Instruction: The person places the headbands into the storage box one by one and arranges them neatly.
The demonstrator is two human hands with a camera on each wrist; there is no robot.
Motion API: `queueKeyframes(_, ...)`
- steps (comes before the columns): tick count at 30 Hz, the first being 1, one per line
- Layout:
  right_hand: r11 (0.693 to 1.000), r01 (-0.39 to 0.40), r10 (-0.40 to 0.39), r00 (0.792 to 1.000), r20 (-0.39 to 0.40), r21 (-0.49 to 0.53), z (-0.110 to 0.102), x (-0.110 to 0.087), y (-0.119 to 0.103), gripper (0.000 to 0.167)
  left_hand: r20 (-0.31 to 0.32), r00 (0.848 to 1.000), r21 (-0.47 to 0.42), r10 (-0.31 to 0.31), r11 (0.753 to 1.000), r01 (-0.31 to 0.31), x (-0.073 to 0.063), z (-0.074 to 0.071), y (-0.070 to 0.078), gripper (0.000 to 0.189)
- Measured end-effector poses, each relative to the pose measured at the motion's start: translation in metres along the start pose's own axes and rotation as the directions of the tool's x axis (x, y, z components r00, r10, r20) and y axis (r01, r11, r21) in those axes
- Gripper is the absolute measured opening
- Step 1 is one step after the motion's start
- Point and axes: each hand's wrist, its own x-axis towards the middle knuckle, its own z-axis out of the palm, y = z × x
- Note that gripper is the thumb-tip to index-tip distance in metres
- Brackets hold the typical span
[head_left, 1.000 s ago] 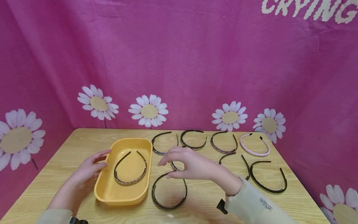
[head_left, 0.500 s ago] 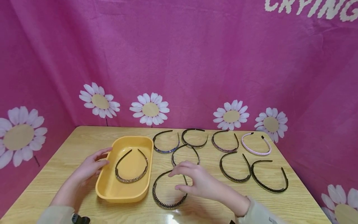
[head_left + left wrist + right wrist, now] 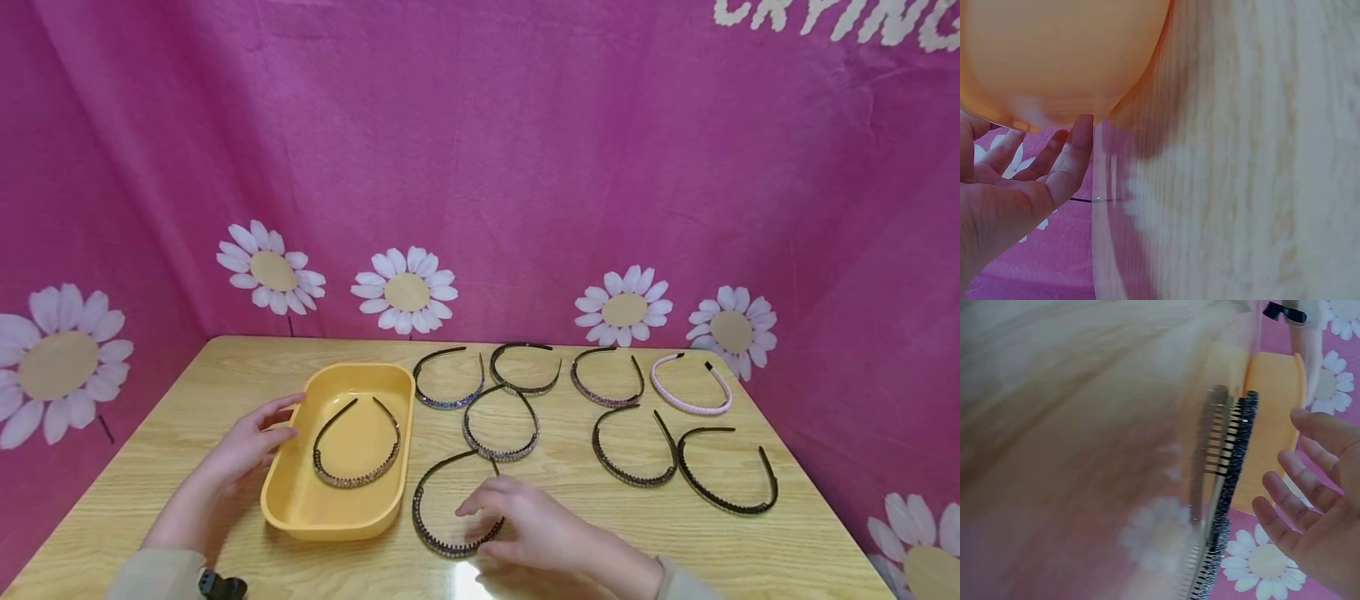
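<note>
My left hand (image 3: 247,446) rests against the left side of a yellow plastic tray (image 3: 273,504). In the left wrist view its fingertips (image 3: 1085,125) touch the tray's outer wall, with the fingers fairly straight. Inside the tray lies one dark headband with sparkly stones (image 3: 356,481). My right hand (image 3: 536,525) hovers at the right side of the nearest black toothed headband (image 3: 450,550), covering part of it. Nothing is held there; in the right wrist view the fingers spread loosely, apart from the headband's dark glittery band (image 3: 1238,450).
A stone-studded headband (image 3: 504,455) lies behind the nearest one. Several more dark headbands, among them a blue-stoned one (image 3: 450,405), and a pink headband (image 3: 693,408) are spread over the wooden table (image 3: 585,508). A pink daisy-printed curtain (image 3: 480,167) surrounds it.
My right hand has moved down and to the right, from above the studded headband to the nearest black one. The left hand stays at the tray, and the camera view has shifted slightly.
</note>
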Motion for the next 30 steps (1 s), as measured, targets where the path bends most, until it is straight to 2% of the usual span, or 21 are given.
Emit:
queueKeyframes(8, 0.995, 0.086, -0.083, 0.994, 0.071, -0.043, 0.007, -0.004, 0.01, 0.032, -0.004, 1.0, 0.006, 0.021, 1.0, -0.021, 0.0, -0.001, 0.0, 0.058)
queueKeyframes(17, 0.964, 0.226, -0.212, 0.971, 0.106, -0.142, 0.009, 0.001, 0.021, 0.03, 0.009, 1.0, -0.004, 0.017, 1.0, -0.017, 0.0, -0.001, 0.001, 0.058)
queueKeyframes(22, 0.957, 0.256, -0.24, 0.963, 0.123, -0.136, 0.011, 0.005, 0.025, 0.026, 0.005, 0.999, -0.004, 0.039, 0.999, -0.039, 0.001, -0.002, 0.0, 0.057)
queueKeyframes(30, 0.959, 0.25, -0.231, 0.962, 0.143, -0.13, 0.01, 0.007, 0.024, 0.024, 0.01, 1.0, -0.01, 0.025, 1.0, -0.025, 0.001, -0.001, 0.0, 0.058)
